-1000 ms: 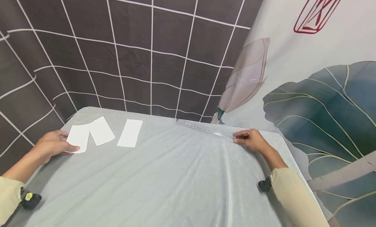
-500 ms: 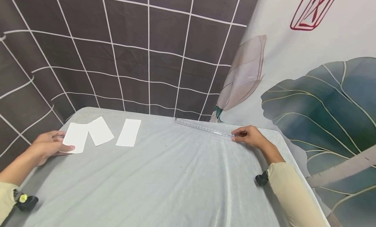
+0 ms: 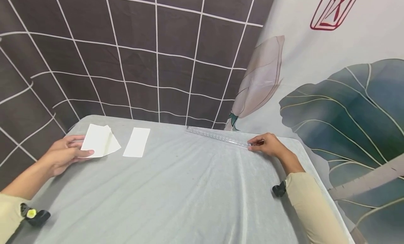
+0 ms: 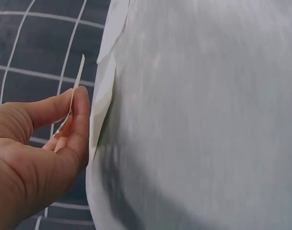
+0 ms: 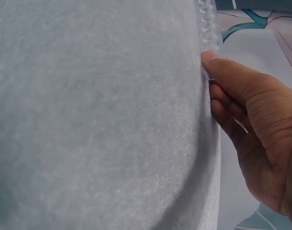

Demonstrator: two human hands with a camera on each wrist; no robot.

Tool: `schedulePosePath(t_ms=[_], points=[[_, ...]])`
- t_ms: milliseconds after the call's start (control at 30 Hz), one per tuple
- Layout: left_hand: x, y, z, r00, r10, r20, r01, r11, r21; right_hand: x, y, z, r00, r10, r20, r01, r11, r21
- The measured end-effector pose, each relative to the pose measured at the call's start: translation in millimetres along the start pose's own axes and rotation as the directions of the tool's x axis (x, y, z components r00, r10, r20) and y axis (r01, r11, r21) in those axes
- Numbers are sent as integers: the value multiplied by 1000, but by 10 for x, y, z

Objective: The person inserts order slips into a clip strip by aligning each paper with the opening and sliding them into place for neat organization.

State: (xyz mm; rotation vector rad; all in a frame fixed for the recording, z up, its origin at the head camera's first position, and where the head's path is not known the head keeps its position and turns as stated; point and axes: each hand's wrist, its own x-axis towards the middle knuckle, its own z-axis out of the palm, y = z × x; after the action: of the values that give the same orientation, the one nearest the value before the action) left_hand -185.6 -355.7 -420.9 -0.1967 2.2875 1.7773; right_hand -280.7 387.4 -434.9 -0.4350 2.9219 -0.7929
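At the table's left side my left hand (image 3: 67, 152) pinches a white paper card (image 3: 95, 140) between thumb and fingers. In the left wrist view that card (image 4: 79, 72) is seen edge-on, raised off the cloth. It partly covers a second white card (image 3: 114, 145) lying beneath. A third white card (image 3: 136, 142) lies flat and separate, a little to the right. Near the far right edge my right hand (image 3: 268, 145) pinches the end of a clear plastic strip (image 3: 217, 136) with a beaded look. The strip (image 5: 207, 24) lies along the back edge of the table.
A pale grey cloth covers the table (image 3: 189, 188). Behind it hangs a dark curtain (image 3: 139, 61) with white grid lines; a white curtain (image 3: 300, 61) with leaf prints hangs at the right. A small black device sits on each wrist.
My left hand has lifted its card and moved it right and away from me, over the neighbouring card. My right hand keeps its hold on the strip, nearly still. The view has shifted slightly.
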Motion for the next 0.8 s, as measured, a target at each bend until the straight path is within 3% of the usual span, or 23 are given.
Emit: schedulePosePath(t_ms=[167,300,367,467,700,800], points=[[71,-1,153,999,2,43,3,992,-124,9,-19,-17,1000,14,11,-13,1000,-13],[107,-28,230,998,7,60,9,963,-268,21,-31,-25,1000,19,10,-19,1000,-10],[112,-45,244,998,9,67,11,958,-287,23,-28,-24,999,29,14,-28,1000,-8],[103,-48,239,997,8,71,11,964,-266,25,-35,-24,999,39,24,-39,999,-5],[99,-4,219,999,6,42,-3,997,-74,40,-26,-18,999,43,26,-43,999,3],[109,12,225,999,7,41,-5,999,-51,46,-30,-17,999,47,24,-47,999,1]])
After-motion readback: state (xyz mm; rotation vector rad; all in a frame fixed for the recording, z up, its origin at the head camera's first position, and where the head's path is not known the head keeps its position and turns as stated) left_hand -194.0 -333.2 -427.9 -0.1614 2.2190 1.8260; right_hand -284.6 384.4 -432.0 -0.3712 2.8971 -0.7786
